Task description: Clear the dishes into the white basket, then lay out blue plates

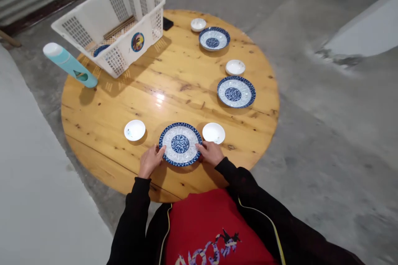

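A blue-and-white patterned plate [180, 144] lies near the front edge of the round wooden table [124, 103]. My left hand [151, 160] grips its left rim with curled fingers. My right hand [210, 153] grips its right rim the same way. A small white dish [134, 130] sits to the plate's left and another small white dish [213, 133] to its right, just above my right hand.
Two more patterned plates [236, 91] [214, 38] lie along the right side, each with a small white dish [235, 67] [198, 24] behind it. A white plastic basket [124, 12] stands at the back left, a teal bottle [70, 65] beside it. Concrete floor surrounds the table.
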A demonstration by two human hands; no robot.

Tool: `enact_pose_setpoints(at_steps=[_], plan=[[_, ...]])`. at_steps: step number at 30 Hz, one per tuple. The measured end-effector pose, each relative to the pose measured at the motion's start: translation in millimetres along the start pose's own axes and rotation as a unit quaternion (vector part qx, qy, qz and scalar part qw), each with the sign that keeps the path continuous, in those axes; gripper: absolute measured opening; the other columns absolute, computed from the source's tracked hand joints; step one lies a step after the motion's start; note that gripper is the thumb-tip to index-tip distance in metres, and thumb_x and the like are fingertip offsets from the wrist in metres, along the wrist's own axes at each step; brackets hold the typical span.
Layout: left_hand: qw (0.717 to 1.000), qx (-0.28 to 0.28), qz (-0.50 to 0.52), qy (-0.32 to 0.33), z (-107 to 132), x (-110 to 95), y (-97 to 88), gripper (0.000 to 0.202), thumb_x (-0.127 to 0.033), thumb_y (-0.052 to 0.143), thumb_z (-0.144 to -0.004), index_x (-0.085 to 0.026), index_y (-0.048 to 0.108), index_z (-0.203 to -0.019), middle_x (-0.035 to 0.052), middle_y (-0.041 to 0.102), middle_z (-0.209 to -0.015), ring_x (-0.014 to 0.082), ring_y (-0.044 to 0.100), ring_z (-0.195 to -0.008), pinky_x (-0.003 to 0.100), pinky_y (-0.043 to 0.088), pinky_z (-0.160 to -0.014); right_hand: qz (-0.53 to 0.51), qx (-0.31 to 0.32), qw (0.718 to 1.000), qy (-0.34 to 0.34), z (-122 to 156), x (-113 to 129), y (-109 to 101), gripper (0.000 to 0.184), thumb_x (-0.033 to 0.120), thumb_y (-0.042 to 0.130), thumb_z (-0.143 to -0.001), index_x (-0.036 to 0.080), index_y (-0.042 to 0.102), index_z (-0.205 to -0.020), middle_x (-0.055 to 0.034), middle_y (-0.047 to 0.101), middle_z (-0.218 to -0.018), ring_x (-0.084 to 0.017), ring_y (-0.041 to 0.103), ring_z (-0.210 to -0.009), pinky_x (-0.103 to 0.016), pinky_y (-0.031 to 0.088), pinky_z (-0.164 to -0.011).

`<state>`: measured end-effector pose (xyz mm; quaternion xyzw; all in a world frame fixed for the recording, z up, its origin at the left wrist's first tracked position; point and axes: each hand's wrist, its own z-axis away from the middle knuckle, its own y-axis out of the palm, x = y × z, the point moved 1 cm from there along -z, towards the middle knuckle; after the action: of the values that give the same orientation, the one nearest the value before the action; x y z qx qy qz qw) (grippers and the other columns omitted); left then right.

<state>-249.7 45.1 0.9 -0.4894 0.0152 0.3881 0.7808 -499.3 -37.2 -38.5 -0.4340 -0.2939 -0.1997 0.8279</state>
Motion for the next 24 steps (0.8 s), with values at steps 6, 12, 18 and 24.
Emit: enact_pose_setpoints(at_steps=[6, 12, 18, 24], plan=[[0.982, -0.061, 0.160, 0.075, -25.8, 4.6, 15.0, 0.035, -0.044, 0.049, -0.090, -0.016, 0.070, -0.095, 0.0081, 0.074, -0.083, 0.0259, 0.068, -0.084, 0.033, 0.050, -0.075, -0.253, -0.042, 0.966, -0.004, -11.8, -1.2, 27.8, 0.017, 0.031, 0.059, -0.076, 0.018, 0.068, -0.084, -0.0024, 0.068, -0.065, -0.020, 0.061, -0.060, -0.030, 0.051, -0.057], [0.978, -0.071, 0.167, 0.104, -9.9, 11.5, 20.5, 0.036, -0.042, 0.049, -0.087, -0.015, 0.072, -0.094, 0.0102, 0.076, -0.086, 0.0280, 0.069, -0.088, 0.036, 0.054, -0.078, -0.286, -0.080, 0.954, -0.038, 5.1, 0.3, 25.5, 0.011, 0.025, 0.059, -0.066, 0.019, 0.067, -0.072, -0.0010, 0.066, -0.063, -0.021, 0.060, -0.066, -0.030, 0.052, -0.063], [0.974, -0.052, 0.163, 0.148, 33.3, 15.1, 36.6, 0.043, -0.047, 0.044, -0.087, -0.016, 0.071, -0.096, 0.0137, 0.077, -0.095, 0.0294, 0.071, -0.091, 0.038, 0.054, -0.082, -0.322, -0.074, 0.943, -0.034, 70.5, -27.2, 35.5, 0.018, 0.032, 0.060, -0.067, 0.017, 0.067, -0.073, -0.0024, 0.067, -0.068, -0.022, 0.061, -0.072, -0.030, 0.050, -0.066], [0.968, -0.011, 0.184, 0.170, 68.5, 11.9, 74.3, 0.044, -0.048, 0.040, -0.090, -0.017, 0.072, -0.096, 0.0144, 0.078, -0.096, 0.0292, 0.072, -0.090, 0.038, 0.054, -0.083, -0.359, -0.108, 0.927, 0.000, 127.4, -55.3, 38.1, 0.029, 0.041, 0.062, -0.065, 0.016, 0.070, -0.075, -0.0050, 0.070, -0.070, -0.024, 0.063, -0.071, -0.032, 0.051, -0.066]])
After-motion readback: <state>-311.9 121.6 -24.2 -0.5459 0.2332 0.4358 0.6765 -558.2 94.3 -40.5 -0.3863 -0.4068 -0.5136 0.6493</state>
